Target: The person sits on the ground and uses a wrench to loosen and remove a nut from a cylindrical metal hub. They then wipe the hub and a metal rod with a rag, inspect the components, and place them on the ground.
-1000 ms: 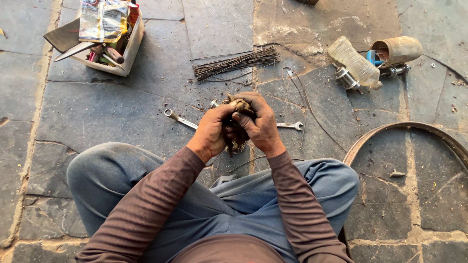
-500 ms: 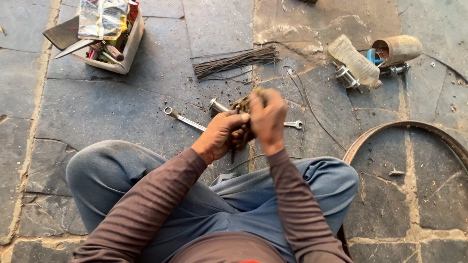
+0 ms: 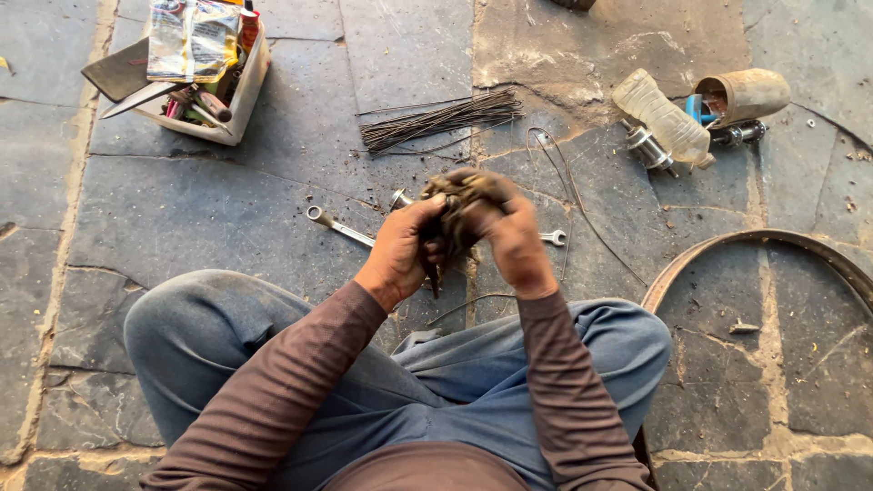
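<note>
I sit cross-legged on a stone floor. My left hand (image 3: 400, 250) and my right hand (image 3: 509, 238) are pressed together in front of my knees, both closed around a dirty brown rag (image 3: 459, 195) that bunches up between the fingers. Something dark and thin hangs below the rag; what is wrapped inside is hidden. A metal spanner (image 3: 338, 225) lies on the floor just beyond my left hand, and another spanner end (image 3: 552, 238) shows to the right of my right hand.
A bundle of thin metal spokes (image 3: 441, 118) lies ahead. A box of tools and packets (image 3: 195, 77) stands at the far left. A plastic bottle (image 3: 662, 116), a rusty can (image 3: 746, 93) and a wheel hub (image 3: 644, 145) lie far right. A curved metal rim (image 3: 727, 245) lies right.
My hands have shifted around the rag: the right hand rose above it half a second ago and has come back down beside the left, working the rag.
</note>
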